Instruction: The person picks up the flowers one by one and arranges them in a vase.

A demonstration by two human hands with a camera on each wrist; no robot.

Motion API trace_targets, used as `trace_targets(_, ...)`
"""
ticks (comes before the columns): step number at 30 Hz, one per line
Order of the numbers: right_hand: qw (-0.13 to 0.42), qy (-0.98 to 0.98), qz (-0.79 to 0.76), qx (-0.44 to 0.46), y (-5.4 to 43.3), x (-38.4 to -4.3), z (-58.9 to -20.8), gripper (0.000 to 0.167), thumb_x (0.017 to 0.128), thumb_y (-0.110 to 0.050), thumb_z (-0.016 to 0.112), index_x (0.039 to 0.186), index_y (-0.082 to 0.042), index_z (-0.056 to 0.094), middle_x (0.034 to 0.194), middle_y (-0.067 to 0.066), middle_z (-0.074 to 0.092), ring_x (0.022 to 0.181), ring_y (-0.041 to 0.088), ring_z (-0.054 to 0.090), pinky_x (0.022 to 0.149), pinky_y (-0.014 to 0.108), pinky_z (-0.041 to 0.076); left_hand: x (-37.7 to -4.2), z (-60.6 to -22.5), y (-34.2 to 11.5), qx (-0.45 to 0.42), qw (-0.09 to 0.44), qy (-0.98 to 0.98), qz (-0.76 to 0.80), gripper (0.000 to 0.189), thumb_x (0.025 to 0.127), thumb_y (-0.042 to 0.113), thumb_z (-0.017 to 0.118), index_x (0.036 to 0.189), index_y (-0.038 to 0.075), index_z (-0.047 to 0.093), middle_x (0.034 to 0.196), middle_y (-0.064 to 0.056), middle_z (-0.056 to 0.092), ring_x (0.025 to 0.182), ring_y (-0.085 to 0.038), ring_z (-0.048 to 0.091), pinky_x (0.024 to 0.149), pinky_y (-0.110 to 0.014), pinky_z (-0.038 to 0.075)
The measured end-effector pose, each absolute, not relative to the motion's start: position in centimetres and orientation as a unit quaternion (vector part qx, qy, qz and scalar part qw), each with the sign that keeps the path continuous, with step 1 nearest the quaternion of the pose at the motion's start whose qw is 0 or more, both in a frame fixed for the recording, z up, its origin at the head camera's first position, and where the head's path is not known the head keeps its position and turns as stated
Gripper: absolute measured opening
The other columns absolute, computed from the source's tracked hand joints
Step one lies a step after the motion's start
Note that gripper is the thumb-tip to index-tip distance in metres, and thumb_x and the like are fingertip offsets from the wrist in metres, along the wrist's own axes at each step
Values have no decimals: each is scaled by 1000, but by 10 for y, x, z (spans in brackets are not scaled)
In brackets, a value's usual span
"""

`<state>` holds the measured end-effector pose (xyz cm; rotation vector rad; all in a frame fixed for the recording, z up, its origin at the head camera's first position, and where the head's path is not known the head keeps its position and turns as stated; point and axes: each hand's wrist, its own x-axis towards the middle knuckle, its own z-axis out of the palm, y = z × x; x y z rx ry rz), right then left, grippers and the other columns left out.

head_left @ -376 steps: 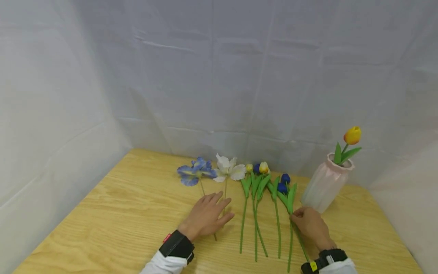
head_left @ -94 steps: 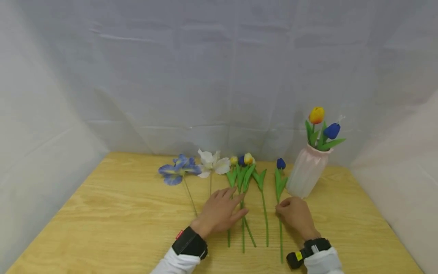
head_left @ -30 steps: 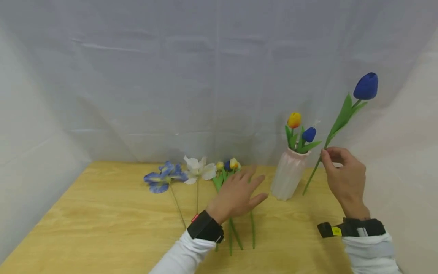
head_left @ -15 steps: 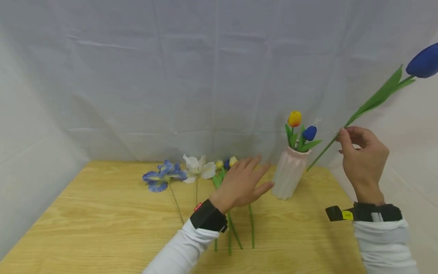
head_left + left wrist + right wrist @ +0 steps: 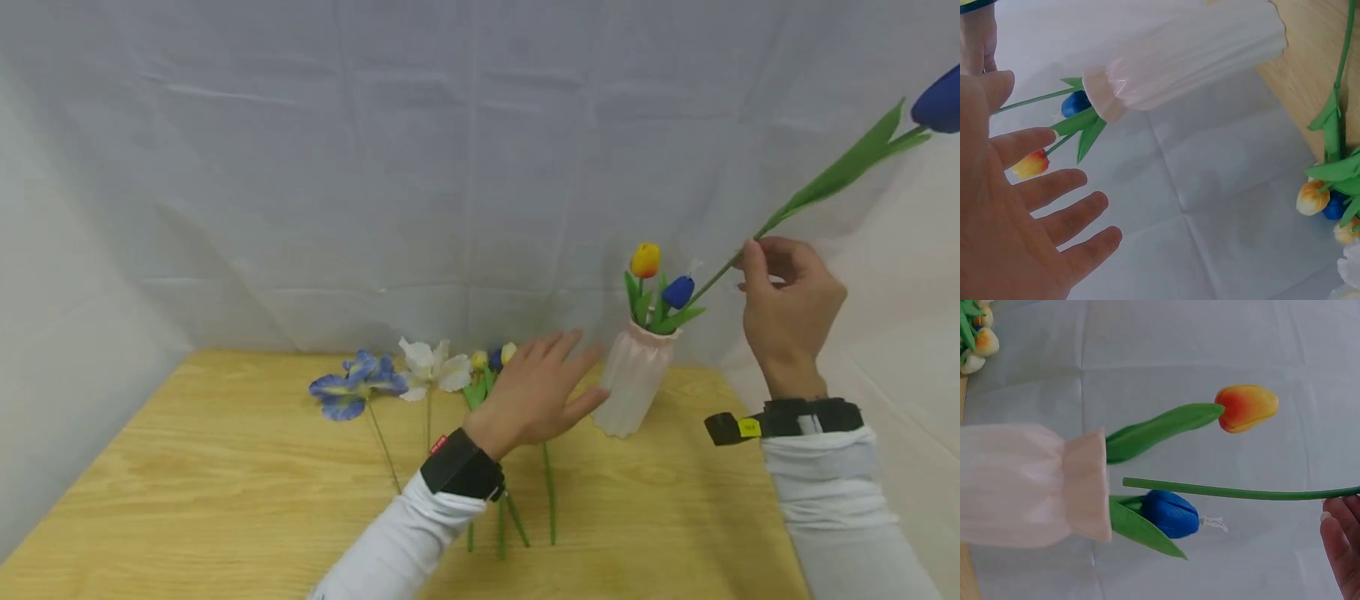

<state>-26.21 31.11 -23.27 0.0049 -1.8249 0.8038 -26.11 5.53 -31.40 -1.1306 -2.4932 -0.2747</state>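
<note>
My right hand [image 5: 797,312] pinches the green stem of an artificial blue tulip [image 5: 836,177], held up at a slant to the right of the vase. Its bloom reaches the right edge of the head view. In the right wrist view the lower end of that stem [image 5: 1179,487] hovers just outside the mouth of the pinkish-white ribbed vase [image 5: 1016,484]. Standing in the vase are a yellow-orange tulip [image 5: 645,261] and a second blue tulip [image 5: 678,292]. Fingers spread, my left hand [image 5: 536,392] is held beside the vase and grips nothing.
Several tulips [image 5: 550,492] lie on the wooden table [image 5: 247,483], partly hidden by my left hand. Left of them lie a white flower [image 5: 431,371] and a blue-violet flower [image 5: 358,386]. Behind the table hangs a pale sheet [image 5: 420,167].
My right hand has picked the blue tulip off the table, raised it and tilted it, bringing its stem end toward the vase mouth. Another blue tulip entered the vase earlier. My left hand has shifted right.
</note>
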Motion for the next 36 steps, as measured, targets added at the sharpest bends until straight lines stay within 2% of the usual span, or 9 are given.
trace_targets(6,519,-781,347,3,308,-270,-248,32,94,-25,61,101,5,67,93,13,70,71,-9,57,61,6,45,-260,-321,48,-388,174,-898,-111,53,99,52,40,143,22,46,146,-9,41,132,-26,39,105,-42,35)
trace_targets(11,458,-829,322,0,306,-271,-271,32,96,-26,59,102,5,67,93,16,70,69,-15,51,59,3,42,-258,-335,44,-389,154,-902,-111,54,99,51,40,144,19,44,146,-11,40,132,-29,39,104,-44,37)
trace_targets(14,432,-846,312,-3,306,-269,-283,31,96,-24,59,103,5,66,94,18,70,72,-3,58,58,3,41,-257,-342,43,-389,150,-902,-110,53,100,51,41,142,19,46,144,-12,42,130,-29,40,104,-44,37)
trace_targets(18,420,-854,306,-2,305,-268,-291,32,97,-23,58,105,7,65,97,20,69,80,26,66,60,1,40,-255,-345,42,-382,146,-905,-114,53,100,51,40,141,19,47,144,-10,42,130,-28,40,104,-44,36)
trace_targets(21,389,-876,287,-9,306,-263,-290,32,97,-23,58,105,7,67,96,21,69,82,33,66,61,8,42,-253,-348,41,-380,138,-907,-118,54,100,52,39,142,19,46,145,-10,41,131,-28,40,104,-45,37)
trace_targets(26,270,-935,231,-18,311,-243,-292,35,97,-24,59,101,9,69,85,22,69,69,30,63,53,31,45,-249,-359,39,-382,114,-909,-123,55,100,51,38,142,17,46,146,-11,39,132,-30,38,105,-45,36)
trace_targets(31,183,-951,248,-33,315,-227,-307,36,97,-26,58,103,8,69,82,17,69,65,24,64,49,29,48,-248,-368,34,-372,98,-915,-122,54,100,50,38,141,17,47,148,-11,37,134,-30,36,107,-45,33)
trace_targets(36,144,-950,276,-24,312,-227,-330,33,96,-25,59,100,6,69,78,11,69,65,21,64,50,29,48,-247,-375,28,-357,84,-921,-130,54,100,51,38,142,17,46,149,-11,36,133,-30,36,106,-47,34)
